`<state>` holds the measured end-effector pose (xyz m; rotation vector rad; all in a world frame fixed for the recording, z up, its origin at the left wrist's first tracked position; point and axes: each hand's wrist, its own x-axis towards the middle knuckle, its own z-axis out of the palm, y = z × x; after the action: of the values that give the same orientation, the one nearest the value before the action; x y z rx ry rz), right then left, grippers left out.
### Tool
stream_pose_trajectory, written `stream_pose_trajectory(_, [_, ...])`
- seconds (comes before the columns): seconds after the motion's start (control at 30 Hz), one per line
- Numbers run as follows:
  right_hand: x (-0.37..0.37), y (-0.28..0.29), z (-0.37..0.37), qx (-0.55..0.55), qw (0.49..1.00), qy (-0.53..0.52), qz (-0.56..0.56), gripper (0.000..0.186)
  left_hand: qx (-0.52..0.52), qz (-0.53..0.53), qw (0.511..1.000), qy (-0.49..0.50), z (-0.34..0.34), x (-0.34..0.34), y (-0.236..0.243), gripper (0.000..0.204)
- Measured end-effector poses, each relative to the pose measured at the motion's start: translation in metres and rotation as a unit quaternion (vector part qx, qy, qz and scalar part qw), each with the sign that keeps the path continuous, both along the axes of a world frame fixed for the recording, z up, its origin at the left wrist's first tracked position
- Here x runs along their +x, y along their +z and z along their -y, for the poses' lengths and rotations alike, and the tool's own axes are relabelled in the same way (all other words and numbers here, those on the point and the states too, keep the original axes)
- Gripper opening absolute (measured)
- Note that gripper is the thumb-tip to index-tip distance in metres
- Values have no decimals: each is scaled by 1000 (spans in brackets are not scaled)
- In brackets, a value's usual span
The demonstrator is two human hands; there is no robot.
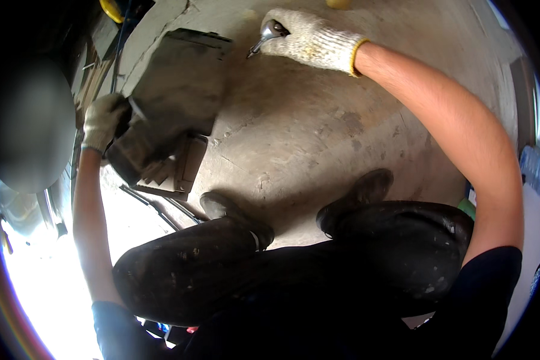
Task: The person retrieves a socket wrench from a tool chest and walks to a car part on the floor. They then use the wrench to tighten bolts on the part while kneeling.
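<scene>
My gloved left hand point(105, 120) grips the edge of a dark flat panel point(180, 78), blurred toward my hand, at the left of the floor in front of me. Beneath its near end lies a dark rectangular piece with a raised rim and slots point(188, 168). My right hand point(300, 42), in a knitted off-white glove with a yellow cuff, is closed on a short silver hand tool point(264, 37) with a narrow tip, held to the right of the panel's far end.
Long thin dark bars point(153, 204) lie left of my shoes on the concrete floor point(270, 138). A blurred grey rounded object point(33, 120) fills the far left. A yellow item point(111, 9) is at the top left, a yellowish object point(337, 3) at the top edge.
</scene>
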<state>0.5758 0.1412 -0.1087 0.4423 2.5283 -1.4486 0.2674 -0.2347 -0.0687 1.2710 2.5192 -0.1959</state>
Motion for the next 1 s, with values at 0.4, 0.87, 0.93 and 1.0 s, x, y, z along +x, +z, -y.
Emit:
stream_pose_trajectory(0.4, [2, -16, 13, 66, 997, 0, 34, 32, -97, -38, 991, -89, -61, 33, 11, 30])
stream_pose_trajectory(0.87, [-5, -32, 12, 91, 995, -7, 27, 39, -34, -35, 992, -115, -46, 18, 6, 33])
stream_pose_trajectory(0.93, [1, -31, 13, 96, 995, -9, 31, 40, -40, -30, 993, -106, -45, 17, 5, 33])
stream_pose_trajectory(1.0, [11, -36, 10, 119, 992, -2, 34, 39, -74, -28, 993, -84, -57, 23, 14, 33])
